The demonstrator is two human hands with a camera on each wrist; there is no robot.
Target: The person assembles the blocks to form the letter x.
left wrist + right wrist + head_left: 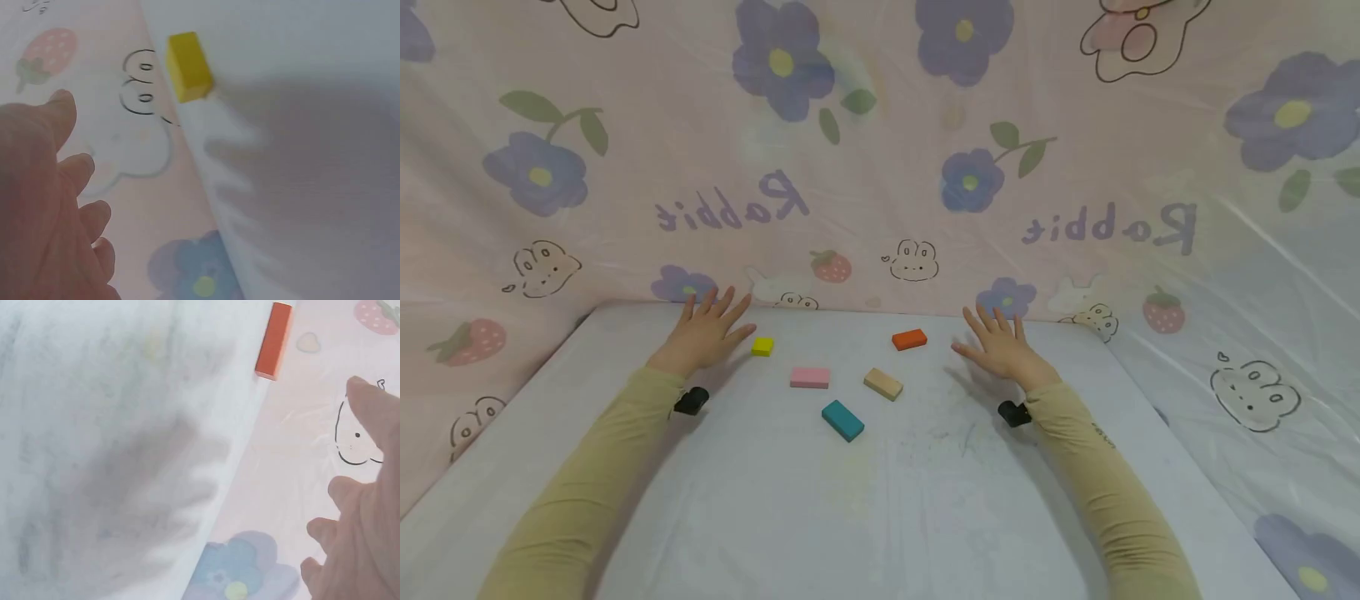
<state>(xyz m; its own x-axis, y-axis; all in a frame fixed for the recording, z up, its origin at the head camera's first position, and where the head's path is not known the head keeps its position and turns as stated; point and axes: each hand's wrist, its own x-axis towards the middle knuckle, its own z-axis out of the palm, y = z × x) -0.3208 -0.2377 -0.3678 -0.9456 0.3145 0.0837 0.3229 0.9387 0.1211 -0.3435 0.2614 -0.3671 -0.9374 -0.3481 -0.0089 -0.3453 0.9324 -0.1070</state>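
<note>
The left hand [700, 337] is held out towards the far edge of the white-covered desk [865, 533], fingers extended and spread apart. A small bright-yellow block [763, 347] lies on the desk just beside its thumb—apart from it. The right hand [1006, 348] is in a like position, its fingers likewise straight and fanned; an orange-red rectangular block [909, 340] lies near it, on its left. Both wrist views show shadows of the fingers on the desk.

Three further blocks lie between the hands and nearer the person: a flat pink rectangular block [810, 378], a tan, wood-coloured rectangular block [883, 384] to its right, and a teal rectangular block [842, 421], the nearest of all. All five blocks lie separately. Each arm wears a yellowish-beige sleeve [580, 492]—with a small black device [692, 401] at the wrist. Behind hangs a pale pink sheet [865, 192] printed with flowers, rabbits and strawberries.
</note>
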